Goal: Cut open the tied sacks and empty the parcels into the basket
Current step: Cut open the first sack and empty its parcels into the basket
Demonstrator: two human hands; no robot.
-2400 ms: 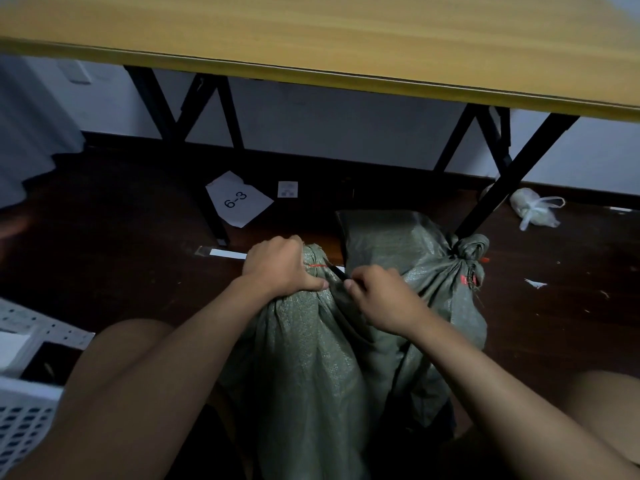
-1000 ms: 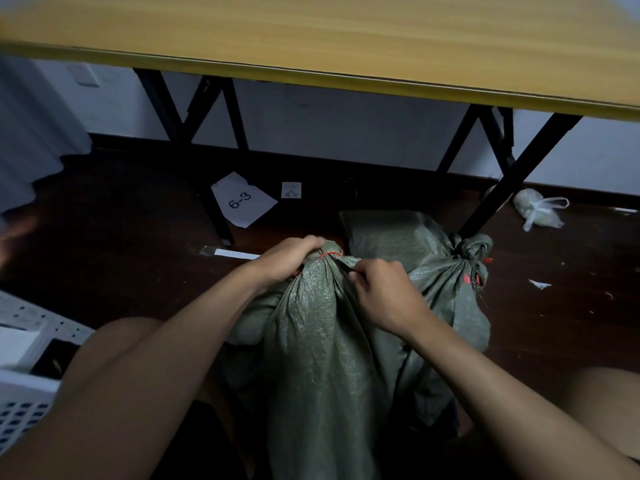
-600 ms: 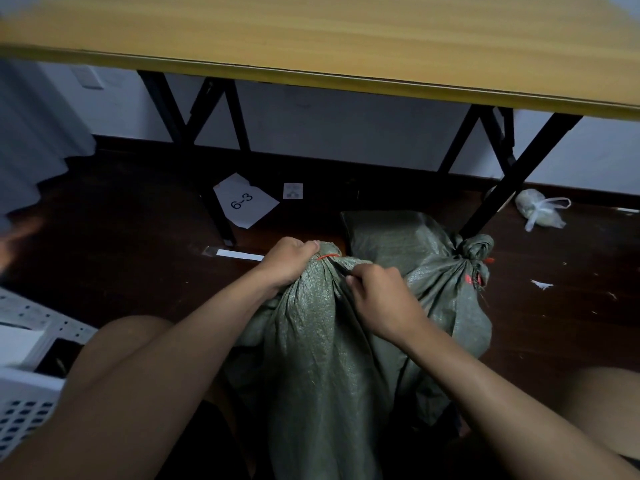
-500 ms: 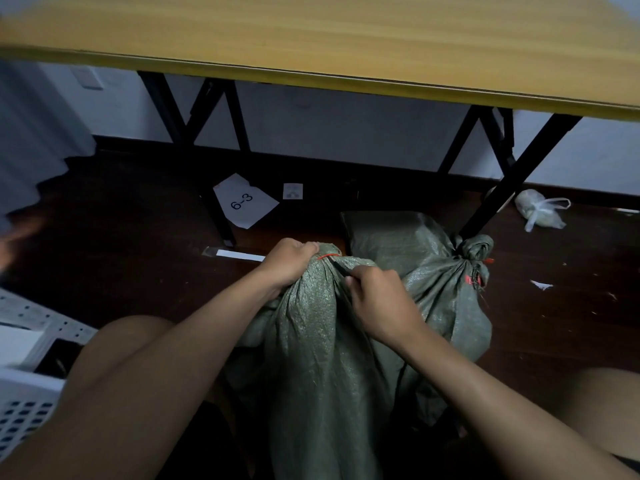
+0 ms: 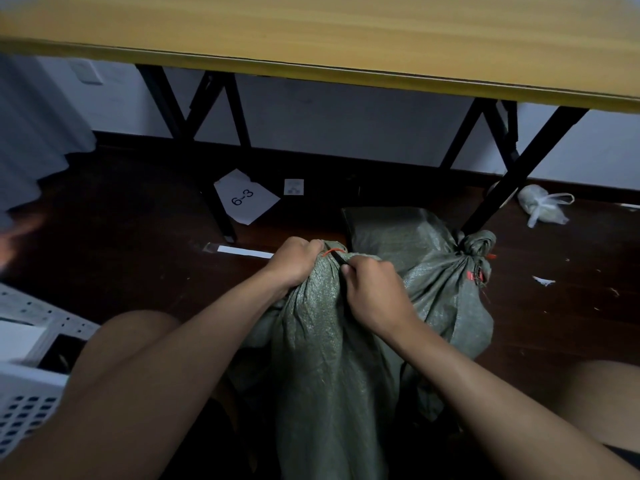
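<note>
While the left hand [image 5: 294, 263] is still gripping the gathered neck of the near sack [image 5: 329, 358] standing between the person's knees, the right hand [image 5: 372, 292], fingers curled round a dark blade [image 5: 341, 259], is now showing its tip at the red tie [image 5: 332, 251].

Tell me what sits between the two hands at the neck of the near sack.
In the head view, the left hand and right hand grip the near sack; between them lie its bunched neck, the red tie and a thin dark tool.
</note>
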